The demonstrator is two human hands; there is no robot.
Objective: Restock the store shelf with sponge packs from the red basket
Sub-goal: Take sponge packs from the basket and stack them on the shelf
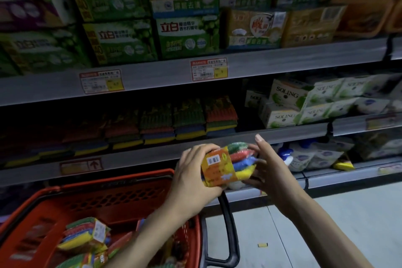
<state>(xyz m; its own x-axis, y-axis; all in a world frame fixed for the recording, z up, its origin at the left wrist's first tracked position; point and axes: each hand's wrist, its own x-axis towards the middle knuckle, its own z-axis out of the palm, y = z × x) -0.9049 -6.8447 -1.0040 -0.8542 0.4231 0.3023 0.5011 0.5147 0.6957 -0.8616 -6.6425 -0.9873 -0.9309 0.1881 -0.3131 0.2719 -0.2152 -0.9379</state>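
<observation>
A sponge pack (230, 164) with green, red, blue and yellow sponges and an orange label is held in front of the shelf. My left hand (193, 174) grips its labelled end. My right hand (269, 167) holds the other end, fingers partly spread. Below left stands the red basket (91, 200) with several more sponge packs (87, 235) inside. A row of the same sponge packs (189, 119) lines the dark middle shelf (152, 154), just above and behind my hands.
The upper shelf carries green and orange soap boxes (187, 35). White SOLING boxes (289, 104) sit right of the sponges. Pouches (313, 156) fill the lower shelf at right. The basket's black handle (228, 230) hangs over the pale floor (326, 224).
</observation>
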